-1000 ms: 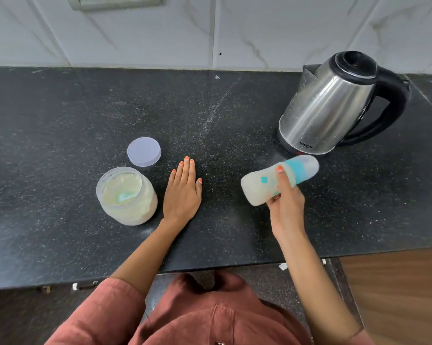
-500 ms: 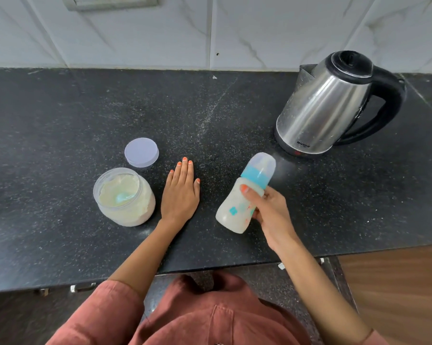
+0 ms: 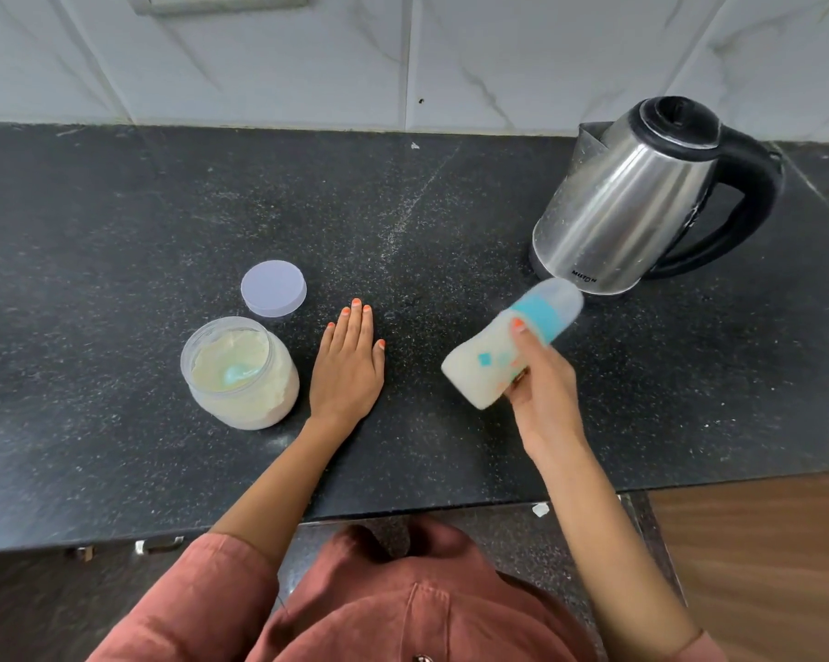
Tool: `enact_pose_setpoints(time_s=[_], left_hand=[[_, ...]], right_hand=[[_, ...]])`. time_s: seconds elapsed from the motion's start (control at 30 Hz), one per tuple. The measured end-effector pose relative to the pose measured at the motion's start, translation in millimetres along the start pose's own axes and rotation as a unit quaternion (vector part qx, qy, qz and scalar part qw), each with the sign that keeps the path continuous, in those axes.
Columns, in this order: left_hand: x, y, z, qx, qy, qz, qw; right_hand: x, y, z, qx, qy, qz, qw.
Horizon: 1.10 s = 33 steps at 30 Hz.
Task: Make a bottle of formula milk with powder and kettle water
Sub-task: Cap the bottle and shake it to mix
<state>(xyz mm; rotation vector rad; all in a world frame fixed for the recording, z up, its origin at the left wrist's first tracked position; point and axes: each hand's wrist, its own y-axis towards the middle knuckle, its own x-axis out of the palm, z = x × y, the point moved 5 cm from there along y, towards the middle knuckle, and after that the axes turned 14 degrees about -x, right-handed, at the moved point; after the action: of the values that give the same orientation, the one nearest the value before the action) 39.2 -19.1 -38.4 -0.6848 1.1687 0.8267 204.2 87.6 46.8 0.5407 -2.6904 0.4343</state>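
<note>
My right hand (image 3: 544, 394) grips a baby bottle (image 3: 489, 355) with a blue collar and clear cap, full of milky liquid. The bottle is tilted, cap pointing up and right toward the kettle, and is blurred by motion. A steel kettle (image 3: 627, 203) with a black lid and handle stands at the back right. My left hand (image 3: 348, 370) lies flat on the black counter (image 3: 116, 207), fingers together, holding nothing. Just left of it stands an open jar of powder (image 3: 240, 375) with a blue scoop inside. Its pale lid (image 3: 273, 288) lies behind the jar.
A white marble-tiled wall (image 3: 451, 59) runs behind the counter. The counter's front edge crosses below my forearms, with drawer handles (image 3: 157, 547) under it. A wooden floor (image 3: 756, 566) shows at the lower right.
The bottle has swung from tilted right to nearly upright and back to tilted right in my right hand. My left hand, the jar, lid and kettle have stayed put.
</note>
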Motion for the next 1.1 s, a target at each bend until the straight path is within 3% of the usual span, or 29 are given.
enact_pose_setpoints(time_s=[0.07, 0.23, 0.3, 0.37, 0.43, 0.5, 0.6, 0.67, 0.8, 0.87, 0.97, 1.03, 1.1], left_hand=[[0.6, -0.3, -0.1, 0.0, -0.004, 0.001, 1.0], [0.6, 0.7, -0.8, -0.001, -0.009, 0.0, 1.0], [0.5, 0.3, -0.4, -0.001, -0.008, 0.002, 1.0], [0.8, 0.0, -0.6, 0.0, -0.006, 0.004, 1.0], [1.0, -0.3, -0.6, 0.001, -0.007, 0.004, 1.0], [0.2, -0.4, -0.2, 0.002, -0.012, 0.004, 1.0], [-0.1, 0.1, -0.1, 0.002, -0.012, 0.006, 1.0], [0.6, -0.1, 0.1, 0.001, -0.01, 0.004, 1.0], [0.8, -0.3, -0.3, 0.0, -0.003, 0.004, 1.0], [0.5, -0.5, 0.0, 0.0, -0.003, 0.004, 1.0], [0.6, 0.1, -0.7, 0.001, -0.003, 0.004, 1.0], [0.5, -0.2, -0.5, 0.0, -0.004, 0.003, 1.0], [0.2, -0.1, -0.4, 0.0, -0.004, 0.004, 1.0]], right_hand=[[-2.7, 4.9, -0.9, -0.012, 0.038, 0.035, 0.999], [6.3, -15.9, 8.7, 0.02, -0.155, -0.142, 0.977], [3.0, -9.2, 3.0, 0.011, -0.101, -0.095, 0.99], [-0.7, 1.6, -2.7, 0.009, 0.022, 0.0, 1.0], [-3.2, 5.8, -1.7, -0.004, 0.055, 0.035, 0.998], [1.2, -3.1, 4.6, 0.011, -0.023, -0.031, 0.999], [4.6, -19.2, 10.9, 0.024, -0.174, -0.159, 0.972], [3.2, -13.9, 6.3, 0.009, -0.126, -0.126, 0.984], [-2.8, 2.0, 1.8, -0.01, 0.04, 0.038, 0.998], [0.1, -4.8, 8.9, -0.004, -0.006, 0.005, 1.0], [4.2, -22.7, 20.7, 0.037, -0.129, -0.118, 0.984], [0.4, -17.4, 17.5, 0.031, -0.115, -0.102, 0.988], [-4.1, -4.8, 10.0, 0.024, -0.005, -0.014, 1.0]])
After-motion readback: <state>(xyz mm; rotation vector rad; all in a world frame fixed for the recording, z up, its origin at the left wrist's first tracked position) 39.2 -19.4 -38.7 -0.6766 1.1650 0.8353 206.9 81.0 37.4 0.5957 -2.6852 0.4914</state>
